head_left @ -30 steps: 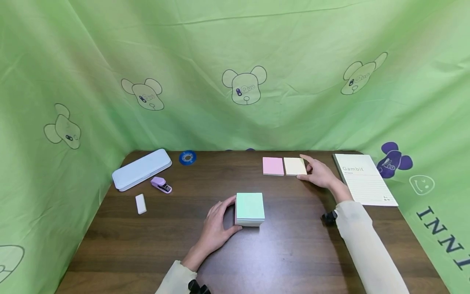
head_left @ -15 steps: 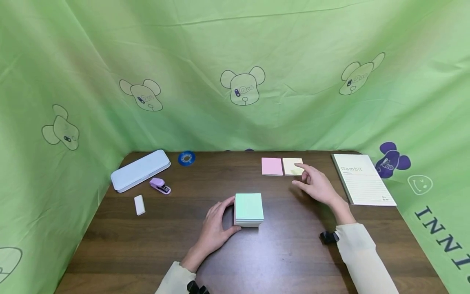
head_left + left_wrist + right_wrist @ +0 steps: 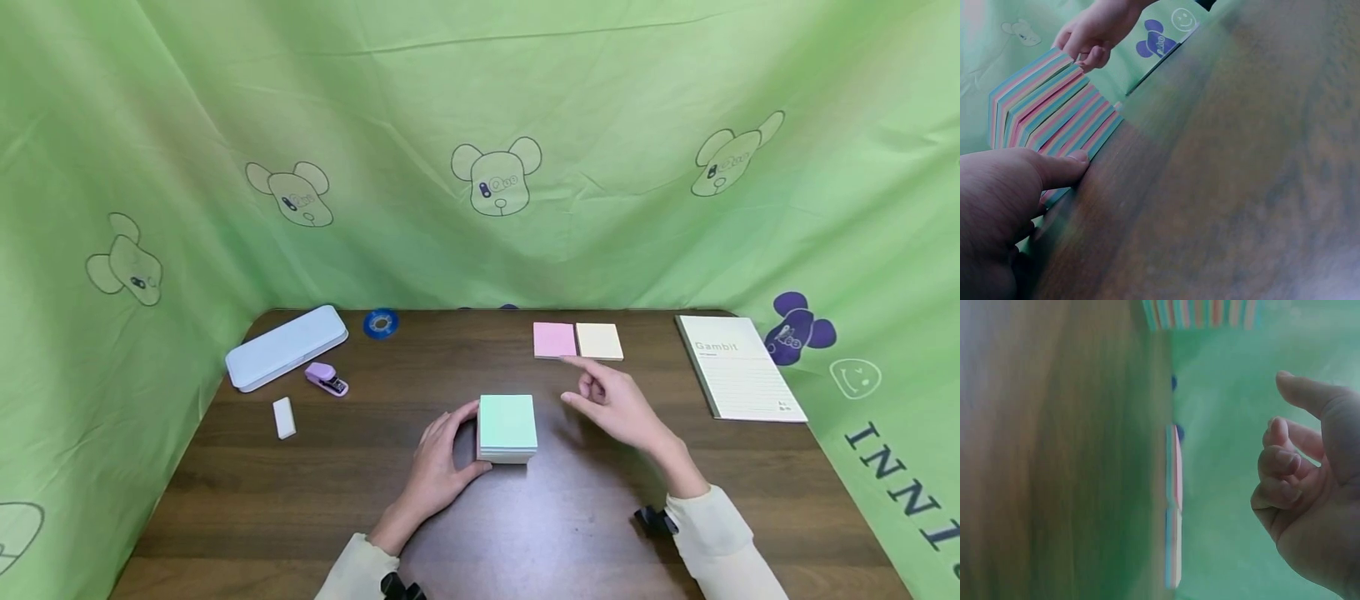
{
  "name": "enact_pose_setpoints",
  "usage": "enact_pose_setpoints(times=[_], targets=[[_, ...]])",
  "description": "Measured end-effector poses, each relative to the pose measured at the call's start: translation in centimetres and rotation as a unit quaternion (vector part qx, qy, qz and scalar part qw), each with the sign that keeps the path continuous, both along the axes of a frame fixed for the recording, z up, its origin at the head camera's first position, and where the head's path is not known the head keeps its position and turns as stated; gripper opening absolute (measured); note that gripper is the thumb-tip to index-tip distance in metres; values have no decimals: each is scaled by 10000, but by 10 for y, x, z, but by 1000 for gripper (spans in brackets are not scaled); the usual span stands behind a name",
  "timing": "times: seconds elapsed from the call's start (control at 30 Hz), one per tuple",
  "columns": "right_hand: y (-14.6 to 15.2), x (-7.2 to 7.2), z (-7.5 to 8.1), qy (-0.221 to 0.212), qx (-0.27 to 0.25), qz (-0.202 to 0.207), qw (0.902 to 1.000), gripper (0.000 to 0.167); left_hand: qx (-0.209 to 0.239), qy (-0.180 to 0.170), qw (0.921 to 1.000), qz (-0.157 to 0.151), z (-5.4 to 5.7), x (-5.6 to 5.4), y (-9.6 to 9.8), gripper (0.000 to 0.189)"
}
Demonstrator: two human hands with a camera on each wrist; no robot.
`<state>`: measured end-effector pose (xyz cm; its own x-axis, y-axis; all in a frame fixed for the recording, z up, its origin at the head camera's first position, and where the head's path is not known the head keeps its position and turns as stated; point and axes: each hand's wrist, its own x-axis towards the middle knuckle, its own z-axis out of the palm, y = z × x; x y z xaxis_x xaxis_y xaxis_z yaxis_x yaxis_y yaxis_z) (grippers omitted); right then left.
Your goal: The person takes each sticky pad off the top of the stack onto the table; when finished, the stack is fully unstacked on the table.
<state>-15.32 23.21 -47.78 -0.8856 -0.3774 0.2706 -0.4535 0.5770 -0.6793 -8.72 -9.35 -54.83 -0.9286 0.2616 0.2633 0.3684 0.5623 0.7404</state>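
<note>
A tall stack of sticky notes (image 3: 507, 423), mint green on top, stands on the table. My left hand (image 3: 438, 467) grips its left side, thumb at the near corner and fingers behind. Striped layers of many colours show along the stack (image 3: 1047, 103) in the left wrist view. Holding nothing, my right hand (image 3: 618, 408) hovers right of the stack, index finger extended, other fingers loosely bent. Beyond it lie a pink sticky-note pad (image 3: 554, 340) and a cream sticky-note pad (image 3: 600, 341), side by side; the index fingertip overlaps the pink one's near edge in the head view.
A white "Gambit" notepad (image 3: 742, 367) lies at the right. On the left are a pale blue pencil case (image 3: 287, 348), a purple stapler (image 3: 326, 378), a white eraser (image 3: 284, 417) and a blue tape roll (image 3: 381, 323). A green curtain (image 3: 375, 208) hangs behind the table.
My right hand has let go of the cream pad and drawn back to the left and nearer, toward the stack. My left hand has stayed on the stack.
</note>
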Motion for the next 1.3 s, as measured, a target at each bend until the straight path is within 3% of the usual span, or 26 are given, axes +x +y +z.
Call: enact_pose_setpoints(times=[0.2, 0.37, 0.57, 0.77, 1.3], targets=[[-27, 16, 5, -14, -67, 510, 9987, 55, -86, 37, 10000, -22, -1, 0, -1, 99], [-42, 26, 9, -7, 155, 600, 9981, 61, -87, -27, 9999, -48, 0, 0, 0, 98], [-57, 29, 5, -99, 299, 501, 9982, 75, -29, -34, 10000, -62, 1, 1, -1, 97], [-66, 35, 4, 85, 888, 151, 9959, 86, -22, -40, 9999, -97, 1, 1, -1, 97], [-73, 40, 9, -70, 1002, -49, 9949, 86, 0, -74, 9999, -128, 0, 1, -1, 98]])
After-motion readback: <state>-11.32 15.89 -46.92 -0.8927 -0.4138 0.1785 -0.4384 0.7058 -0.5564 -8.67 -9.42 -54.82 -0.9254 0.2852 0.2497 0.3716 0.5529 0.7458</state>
